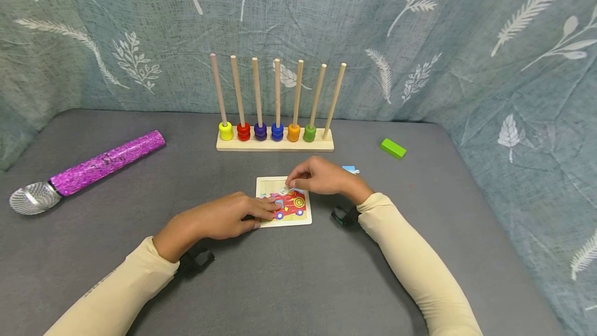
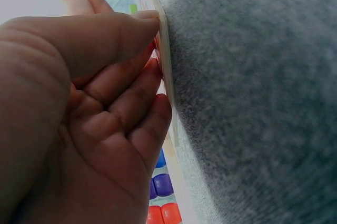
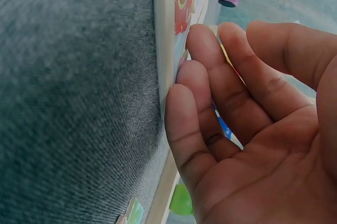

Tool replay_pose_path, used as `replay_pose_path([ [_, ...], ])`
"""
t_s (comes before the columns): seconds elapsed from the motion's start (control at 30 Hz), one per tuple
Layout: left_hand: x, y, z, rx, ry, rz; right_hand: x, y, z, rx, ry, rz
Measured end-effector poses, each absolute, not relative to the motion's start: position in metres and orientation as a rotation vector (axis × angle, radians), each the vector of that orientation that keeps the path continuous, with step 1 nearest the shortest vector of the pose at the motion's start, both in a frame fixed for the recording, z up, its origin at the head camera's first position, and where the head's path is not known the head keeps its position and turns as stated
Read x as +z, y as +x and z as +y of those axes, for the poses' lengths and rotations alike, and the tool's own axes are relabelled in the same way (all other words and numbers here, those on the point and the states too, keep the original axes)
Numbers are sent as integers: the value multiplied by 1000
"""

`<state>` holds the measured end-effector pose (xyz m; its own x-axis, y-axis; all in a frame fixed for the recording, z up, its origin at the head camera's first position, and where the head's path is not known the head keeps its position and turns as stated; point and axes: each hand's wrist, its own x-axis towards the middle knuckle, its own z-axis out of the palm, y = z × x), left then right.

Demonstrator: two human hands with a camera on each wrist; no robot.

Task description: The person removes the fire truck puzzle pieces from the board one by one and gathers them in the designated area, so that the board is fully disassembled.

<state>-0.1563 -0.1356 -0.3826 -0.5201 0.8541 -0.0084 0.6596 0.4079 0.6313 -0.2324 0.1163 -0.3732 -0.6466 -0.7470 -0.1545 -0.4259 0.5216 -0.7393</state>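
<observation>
Puzzle (image 1: pixel 299 210): one, pale frame, red vehicle picture; flat on the desk (image 1: pixel 289 284), mid-view. Piece (image 1: pixel 284 190): one, small, whitish, at the puzzle's 12 o'clock part; seated or just above, cannot tell. Right hand (image 1: pixel 322 176): at 2 o'clock of the puzzle, fingers narrow, apparently pinching the piece. Left hand (image 1: pixel 226 217): at 8 o'clock, fingers extended and laid on the picture, thumb at the near edge.

Step in hand, as judged: fitting the piece, left hand steadying the frame. Next move, as judged: calls for turning the piece to suit its gap, then pressing it level.

Loose piece (image 1: pixel 348 168): one, mainly blue, on the desk at 2 o'clock, just past the right wrist; probably unplaced. Rack (image 1: pixel 275 145): at 12 o'clock, seven pegs, six with coloured beads, rightmost bare. Green block (image 1: pixel 393 148): at 2 o'clock, farther out. Microphone (image 1: pixel 88 172): at 9 o'clock, purple, silver-headed, lying down. Curtain (image 1: pixel 326 14): behind.

Views compared. Head: sole clear showing of the piece. Left wrist: thumb tip against the puzzle's edge, palm side visible. Right wrist: palm and fingertips by the puzzle's rim; piece not distinguishable.
</observation>
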Motion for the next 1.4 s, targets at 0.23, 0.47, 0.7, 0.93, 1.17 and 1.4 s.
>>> replay_pose_path([
  [0.23,-382,-157,-135,829,1299,2331,-372,-232,116,-935,-982,2322],
  [0.47,-381,-157,-134,832,1285,2322,-371,-232,115,-943,-997,2313],
  [0.7,-380,-158,-135,833,1270,2321,-369,-232,116,-928,-951,2387],
  [0.93,-380,-158,-135,830,1271,2319,-368,-231,117,-915,-985,2393],
  [1.17,-381,-157,-135,826,1265,2320,-372,-232,117,-1001,-927,2417],
  [1.4,-381,-156,-135,833,1273,2327,-370,-231,119,-1055,-906,2379],
])
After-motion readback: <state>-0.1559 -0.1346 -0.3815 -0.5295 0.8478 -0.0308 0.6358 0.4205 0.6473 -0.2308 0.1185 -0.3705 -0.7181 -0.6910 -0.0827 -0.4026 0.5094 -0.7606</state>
